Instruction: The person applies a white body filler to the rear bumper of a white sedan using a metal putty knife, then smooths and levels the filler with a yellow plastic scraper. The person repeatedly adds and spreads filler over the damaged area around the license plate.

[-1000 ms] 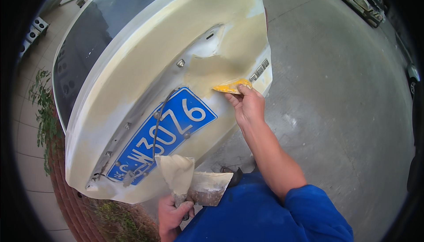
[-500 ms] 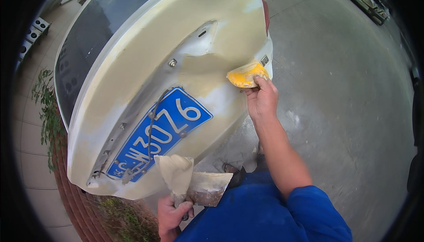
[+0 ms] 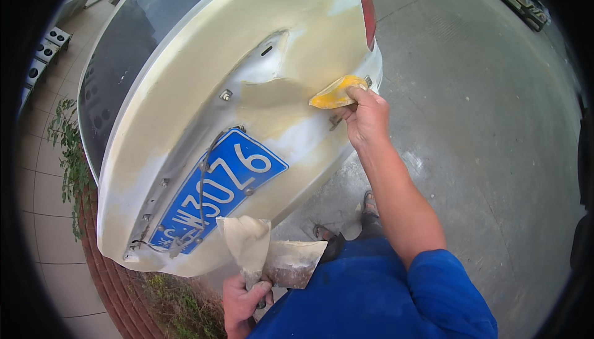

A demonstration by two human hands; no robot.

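My right hand [image 3: 369, 116] pinches a flexible yellow putty spreader [image 3: 339, 93], its blade against or just over the right side of the car's trunk lid [image 3: 272, 110]. Patches of cream filler and whitish bare areas cover the lid. Low in front of me, my left hand [image 3: 244, 302] is closed around the handles of two putty knives. One blade [image 3: 244, 240] carries a thick heap of cream putty; the other, a wide putty knife blade [image 3: 294, 263], is smeared with putty and stained brown. A blue license plate [image 3: 219, 187] lies in the lid's recess, with a dark cable [image 3: 203, 184] across it.
The rear window [image 3: 139, 54] rises at the upper left, and a red tail light [image 3: 367, 20] shows at the lid's right end. Grey concrete floor [image 3: 482, 153] spreads to the right. Leafy plants [image 3: 68, 153] and brick edging [image 3: 102, 265] lie at left.
My right hand and the yellow spreader have moved slightly left and up along the lid, the spreader now bent narrower. The left hand holds its knives in nearly the same place.
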